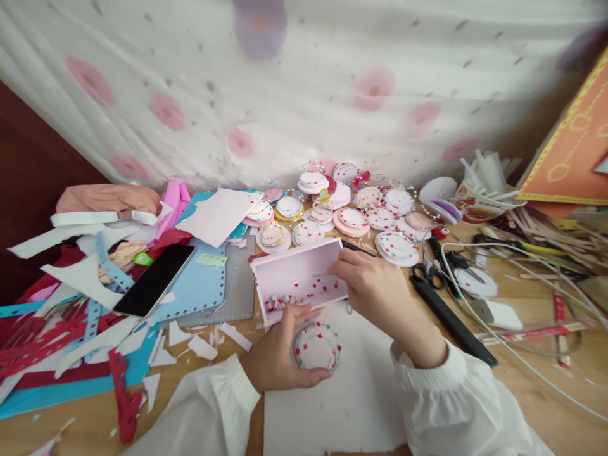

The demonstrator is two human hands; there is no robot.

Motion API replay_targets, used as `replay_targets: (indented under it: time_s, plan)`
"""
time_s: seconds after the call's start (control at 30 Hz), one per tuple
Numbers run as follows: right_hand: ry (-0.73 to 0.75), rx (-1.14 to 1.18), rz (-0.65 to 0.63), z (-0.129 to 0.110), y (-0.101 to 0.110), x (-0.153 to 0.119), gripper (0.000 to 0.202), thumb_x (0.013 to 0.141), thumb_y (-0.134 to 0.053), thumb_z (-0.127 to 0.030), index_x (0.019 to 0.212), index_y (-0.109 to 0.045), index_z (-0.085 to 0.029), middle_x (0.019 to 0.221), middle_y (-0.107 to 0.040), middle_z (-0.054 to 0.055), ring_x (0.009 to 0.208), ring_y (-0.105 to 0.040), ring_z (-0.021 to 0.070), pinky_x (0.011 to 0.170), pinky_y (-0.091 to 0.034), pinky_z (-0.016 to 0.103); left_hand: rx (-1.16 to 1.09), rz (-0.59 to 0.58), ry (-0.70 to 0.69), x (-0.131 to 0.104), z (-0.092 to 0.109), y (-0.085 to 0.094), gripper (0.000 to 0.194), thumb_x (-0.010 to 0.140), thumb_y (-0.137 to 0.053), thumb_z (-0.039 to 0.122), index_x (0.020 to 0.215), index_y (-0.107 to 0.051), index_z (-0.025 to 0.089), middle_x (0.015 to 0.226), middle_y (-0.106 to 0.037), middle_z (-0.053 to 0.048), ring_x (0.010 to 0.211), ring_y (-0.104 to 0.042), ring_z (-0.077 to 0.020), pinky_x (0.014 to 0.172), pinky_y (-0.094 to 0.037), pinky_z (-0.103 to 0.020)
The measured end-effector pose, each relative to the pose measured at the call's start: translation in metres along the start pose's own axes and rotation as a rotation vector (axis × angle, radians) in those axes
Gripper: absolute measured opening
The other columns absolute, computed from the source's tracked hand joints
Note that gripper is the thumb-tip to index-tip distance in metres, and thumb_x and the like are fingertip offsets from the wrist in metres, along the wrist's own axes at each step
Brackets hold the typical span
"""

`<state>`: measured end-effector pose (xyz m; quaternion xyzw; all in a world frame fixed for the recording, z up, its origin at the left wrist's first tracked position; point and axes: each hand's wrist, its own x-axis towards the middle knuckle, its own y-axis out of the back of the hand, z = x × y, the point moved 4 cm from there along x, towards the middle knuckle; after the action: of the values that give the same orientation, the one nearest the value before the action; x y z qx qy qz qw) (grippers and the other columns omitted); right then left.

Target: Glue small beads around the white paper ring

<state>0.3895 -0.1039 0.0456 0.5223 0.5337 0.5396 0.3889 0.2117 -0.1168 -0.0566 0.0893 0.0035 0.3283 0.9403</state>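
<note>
My left hand (285, 354) curls round a small round white paper piece (318, 347) edged with red and blue beads, thumb at its near edge and fingers at its far side. Just beyond it lies a shallow white box (294, 269), tilted, with small red pieces and a beaded strand inside. My right hand (365, 278) is at the box's right end, fingers pinched together over a thin stick whose tip points into the box. Under the hands is a white sheet (332, 405).
Several beaded paper discs (352, 218) stand behind the box. A phone (154, 280), paper scraps (202, 347) and a blue folder (197, 282) lie left. Scissors (427, 275), a black bar (451, 323), a white cable (503, 361) and a paper bowl (482, 206) are right.
</note>
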Motion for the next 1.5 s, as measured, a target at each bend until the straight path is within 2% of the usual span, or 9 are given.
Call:
replay_targets:
  time_s: [0.2,0.43,0.6,0.67,0.73,0.8,0.87,1.13,1.5]
  plan:
    - [0.021,0.091,0.028,0.000,0.002,-0.001,0.033,0.076,-0.046,0.001,0.086,-0.068,-0.021,0.087,-0.064,0.002,0.072,-0.057,0.0134,0.051,-0.022,0.027,-0.012,-0.006,0.001,0.001,0.004,0.000,0.085,0.066,-0.081,0.022,0.127,-0.023,0.022,0.143,-0.039,-0.022,0.136,-0.037,-0.0328,0.111,-0.031,-0.056]
    - [0.050,0.341,0.246,0.004,0.015,-0.023,0.029,0.087,-0.044,-0.005,0.092,-0.067,-0.021,0.083,-0.062,0.003,0.073,-0.058,0.0130,0.061,-0.037,0.023,-0.004,0.069,-0.048,0.005,0.014,0.006,0.085,0.071,-0.076,0.018,0.135,-0.020,0.025,0.141,-0.042,-0.017,0.131,-0.041,-0.0309,0.108,-0.035,-0.053]
    - [0.046,0.514,0.384,0.010,-0.004,-0.053,0.029,0.088,-0.043,-0.004,0.097,-0.066,-0.020,0.080,-0.059,0.004,0.072,-0.057,0.0142,0.061,-0.042,0.024,0.040,0.100,-0.125,0.005,0.015,0.010,0.091,0.075,-0.068,0.013,0.145,-0.012,0.028,0.140,-0.044,-0.013,0.126,-0.046,-0.0291,0.106,-0.037,-0.049]
    - [0.029,0.588,0.447,0.010,-0.016,-0.061,0.028,0.088,-0.045,-0.003,0.097,-0.065,-0.020,0.079,-0.058,0.004,0.072,-0.057,0.0144,0.061,-0.043,0.025,0.049,0.100,-0.143,0.004,0.016,0.010,0.080,0.078,-0.065,0.015,0.144,-0.021,0.028,0.138,-0.048,-0.012,0.122,-0.050,-0.0274,0.105,-0.039,-0.046]
    - [0.021,0.655,0.479,0.007,-0.027,-0.066,0.028,0.087,-0.046,-0.002,0.097,-0.064,-0.021,0.080,-0.058,0.003,0.073,-0.056,0.0143,0.062,-0.044,0.025,0.106,0.141,-0.125,0.003,0.018,0.012,0.054,0.083,-0.061,0.017,0.133,-0.042,0.025,0.128,-0.056,-0.009,0.116,-0.055,-0.0247,0.102,-0.042,-0.041]
    - [0.038,0.689,0.483,0.002,-0.033,-0.067,0.029,0.086,-0.047,-0.001,0.098,-0.064,-0.021,0.079,-0.058,0.003,0.071,-0.056,0.0141,0.060,-0.044,0.025,0.170,0.197,-0.091,0.003,0.020,0.014,0.029,0.088,-0.055,0.018,0.116,-0.056,0.022,0.115,-0.063,-0.007,0.108,-0.059,-0.0216,0.098,-0.044,-0.036]
    - [0.063,0.689,0.469,-0.003,-0.035,-0.067,0.030,0.086,-0.046,0.000,0.099,-0.064,-0.021,0.078,-0.058,0.003,0.070,-0.056,0.0142,0.059,-0.044,0.025,0.199,0.233,-0.055,0.005,0.022,0.016,0.020,0.090,-0.053,0.020,0.108,-0.061,0.021,0.105,-0.066,-0.006,0.100,-0.061,-0.0193,0.093,-0.047,-0.032]
    - [0.085,0.601,0.403,-0.010,-0.041,-0.068,0.033,0.088,-0.041,0.000,0.099,-0.065,-0.021,0.079,-0.058,0.004,0.072,-0.056,0.0155,0.059,-0.043,0.027,0.210,0.257,-0.029,0.009,0.022,0.016,0.016,0.091,-0.052,0.022,0.102,-0.062,0.017,0.098,-0.067,-0.005,0.093,-0.063,-0.0172,0.087,-0.048,-0.028]
    - [0.071,0.608,0.393,-0.015,-0.043,-0.069,0.033,0.087,-0.042,-0.001,0.100,-0.064,-0.021,0.079,-0.058,0.004,0.072,-0.055,0.0159,0.060,-0.044,0.027,0.164,0.266,-0.007,0.008,0.018,0.020,0.018,0.094,-0.048,0.025,0.091,-0.063,0.015,0.086,-0.066,-0.006,0.083,-0.062,-0.0171,0.079,-0.048,-0.028]
